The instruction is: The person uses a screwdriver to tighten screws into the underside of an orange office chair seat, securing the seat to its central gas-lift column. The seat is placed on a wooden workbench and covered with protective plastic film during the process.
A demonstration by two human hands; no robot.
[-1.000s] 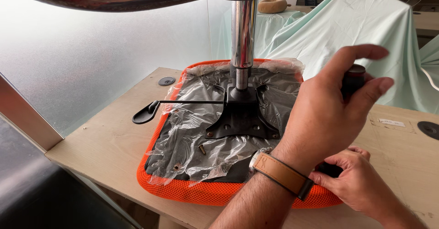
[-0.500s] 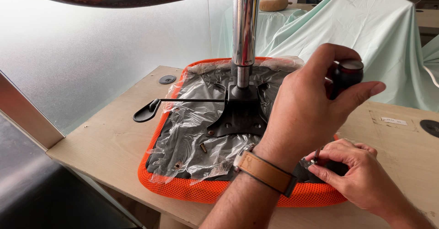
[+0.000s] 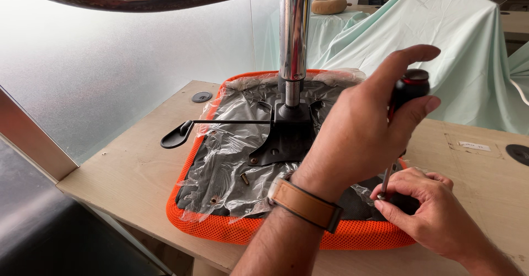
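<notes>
Gripping a screwdriver by its black, red-capped handle, the left hand is closed over the upturned orange chair seat on the bench. The right hand pinches the shaft's tip at the seat's near edge. Clear plastic wrap covers the underside; a chrome column rises from its middle, a black lever sticks out left. A small white label lies right of the seat.

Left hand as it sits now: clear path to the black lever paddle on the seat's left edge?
Probably yes. The left hand grips the screwdriver, so it must let go first. Between it and the lever paddle lies only the flat plastic-wrapped seat underside; the chrome column stands behind that line.
</notes>
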